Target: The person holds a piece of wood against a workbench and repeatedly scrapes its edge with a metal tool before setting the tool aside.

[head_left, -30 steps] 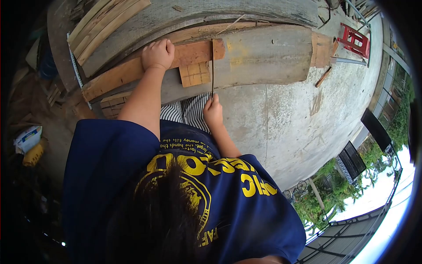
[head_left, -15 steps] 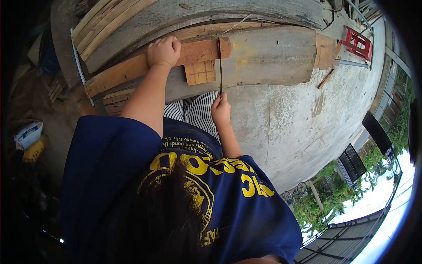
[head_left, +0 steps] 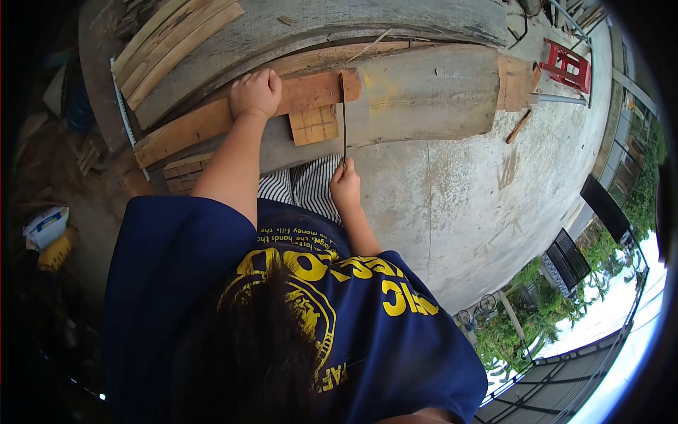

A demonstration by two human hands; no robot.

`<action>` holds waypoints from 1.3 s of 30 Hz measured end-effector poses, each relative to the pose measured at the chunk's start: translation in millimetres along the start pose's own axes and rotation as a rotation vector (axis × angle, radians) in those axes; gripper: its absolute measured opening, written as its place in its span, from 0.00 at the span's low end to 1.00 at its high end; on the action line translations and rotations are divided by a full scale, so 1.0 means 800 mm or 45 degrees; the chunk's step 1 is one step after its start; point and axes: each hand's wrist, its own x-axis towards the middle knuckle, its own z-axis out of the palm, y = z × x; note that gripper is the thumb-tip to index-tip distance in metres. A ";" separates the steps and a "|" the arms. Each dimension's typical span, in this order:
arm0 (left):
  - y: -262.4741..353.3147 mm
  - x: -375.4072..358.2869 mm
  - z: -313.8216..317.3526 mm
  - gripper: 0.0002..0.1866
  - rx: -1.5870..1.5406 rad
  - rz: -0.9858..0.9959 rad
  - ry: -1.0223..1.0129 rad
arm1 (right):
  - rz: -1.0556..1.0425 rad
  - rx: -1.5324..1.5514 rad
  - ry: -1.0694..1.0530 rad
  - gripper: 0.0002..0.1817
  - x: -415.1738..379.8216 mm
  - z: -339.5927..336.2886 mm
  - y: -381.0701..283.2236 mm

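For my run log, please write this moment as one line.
left hand: pressing on orange plank | right hand: gripping saw | saw: blade across plank end | support: grey board

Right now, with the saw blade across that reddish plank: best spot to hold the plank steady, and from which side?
Press down on the reddish plank left of the saw blade, coming from above, where the left hand rests. The plank lies flat and long on the grey slab, so its broad top face takes a palm; the blade crosses near its right end, and the right hand holds the handle.
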 end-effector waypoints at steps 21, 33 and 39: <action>0.001 -0.001 -0.014 0.16 0.032 -0.049 -0.147 | 0.006 0.032 -0.077 0.08 -0.004 -0.017 0.000; 0.002 -0.001 -0.007 0.16 0.010 -0.045 -0.107 | -0.033 0.010 -0.025 0.08 0.021 -0.001 -0.009; 0.002 -0.001 -0.009 0.16 0.005 -0.060 -0.084 | -0.071 -0.004 -0.047 0.08 0.037 -0.007 -0.023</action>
